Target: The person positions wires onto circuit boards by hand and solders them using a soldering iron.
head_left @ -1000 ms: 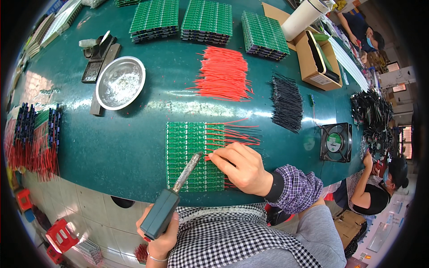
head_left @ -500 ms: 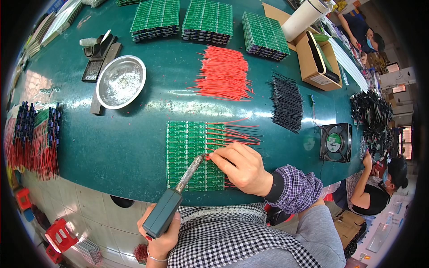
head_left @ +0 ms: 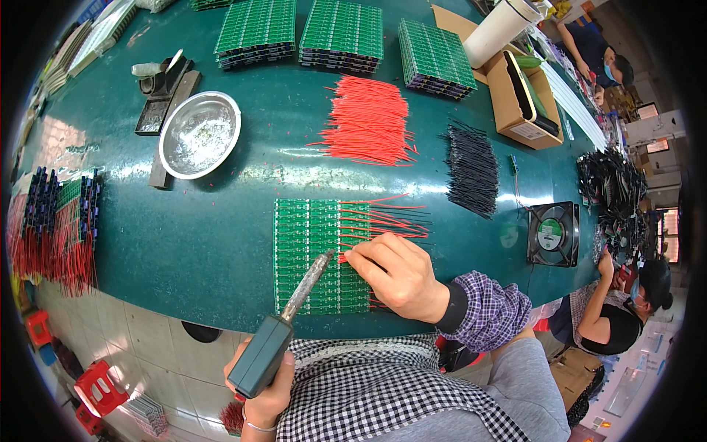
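A green circuit board panel (head_left: 292,254) lies flat near the table's front edge, with red wires (head_left: 383,212) and a few black ones reaching out from its right part. My left hand (head_left: 274,394) is wrapped around the dark green handle of a soldering iron (head_left: 263,355). The iron slants up and right over the panel, its tip just left of the fingertips of my right hand (head_left: 401,278). Those fingers pinch a red wire (head_left: 342,257) at the panel; most of it is hidden under the hand.
Beyond the panel lie a pile of red wires (head_left: 368,121) and black wires (head_left: 473,171). A metal bowl (head_left: 233,140), stacked circuit boards (head_left: 342,33), a fan (head_left: 554,234) and a cardboard box (head_left: 508,103) stand around. Wired boards (head_left: 62,221) sit far left. Co-workers (head_left: 615,317) are at right.
The soldering iron has shifted slightly left and its tip has drawn back from the wire at my right fingertips. My right hand stays almost in place, still pinching.
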{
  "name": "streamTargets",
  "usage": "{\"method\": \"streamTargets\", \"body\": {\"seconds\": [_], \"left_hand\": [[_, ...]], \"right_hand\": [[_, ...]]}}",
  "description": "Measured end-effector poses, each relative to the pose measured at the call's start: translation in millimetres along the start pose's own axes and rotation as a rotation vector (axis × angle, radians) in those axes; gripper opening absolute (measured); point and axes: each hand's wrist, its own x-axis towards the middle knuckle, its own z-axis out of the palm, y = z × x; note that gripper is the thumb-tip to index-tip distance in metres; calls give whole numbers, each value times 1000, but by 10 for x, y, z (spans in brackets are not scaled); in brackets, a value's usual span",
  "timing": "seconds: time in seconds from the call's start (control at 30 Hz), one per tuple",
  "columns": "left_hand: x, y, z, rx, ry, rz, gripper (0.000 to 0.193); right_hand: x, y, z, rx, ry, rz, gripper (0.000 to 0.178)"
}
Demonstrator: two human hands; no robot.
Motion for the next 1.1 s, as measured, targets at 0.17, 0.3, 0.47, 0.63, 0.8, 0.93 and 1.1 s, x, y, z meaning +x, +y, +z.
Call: {"method": "streamTargets", "body": {"seconds": [0.17,0.3,0.47,0.63,0.8,0.93,1.1], "left_hand": [[-4,44,4,-4,19,-19,25],[1,54,-2,18,21,2,26],[-17,54,-17,37,13,11,25],[-8,91,-9,27,15,7,25],[6,100,-23,42,-19,15,24],[-5,78,-21,47,-24,20,23],[19,110,-32,84,-64,26,21]], "right_hand": [[-12,-2,5,6,13,4,31],[-15,-28,-33,19,50,-20,33],[-45,-47,-33,50,25,-4,33],[-53,-49,-19,50,16,-11,31],[-56,-48,-10,39,8,-17,30],[-63,-58,-6,29,3,-12,25],[-61,-58,-13,27,1,-10,27]]}}
